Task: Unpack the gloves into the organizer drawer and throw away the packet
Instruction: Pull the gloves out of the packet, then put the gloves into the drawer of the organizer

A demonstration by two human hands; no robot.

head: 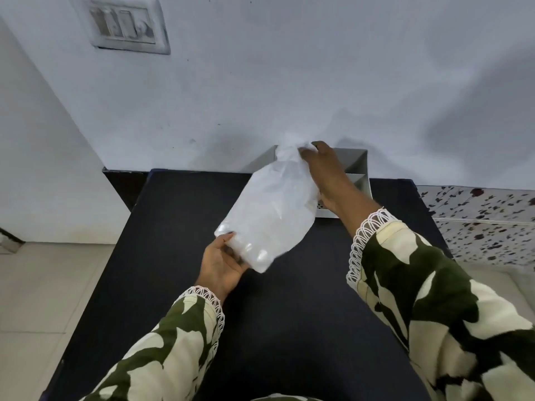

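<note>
Together, both hands hold the packet [267, 215] above the table [179, 227]. The left hand [221, 266] cups its lower end, fingers curled around the corner at seven o'clock. The right hand [324, 166] pinches the bunched top at one o'clock. Translucent white plastic, the packet looks crumpled and tilted. Behind it at twelve o'clock sits the grey organizer drawer [354, 169], against the pale wall [289, 82]. A switch plate [124, 24] hangs at eleven o'clock.

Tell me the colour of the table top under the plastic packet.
Dark navy table top, seen in the head view.
</note>
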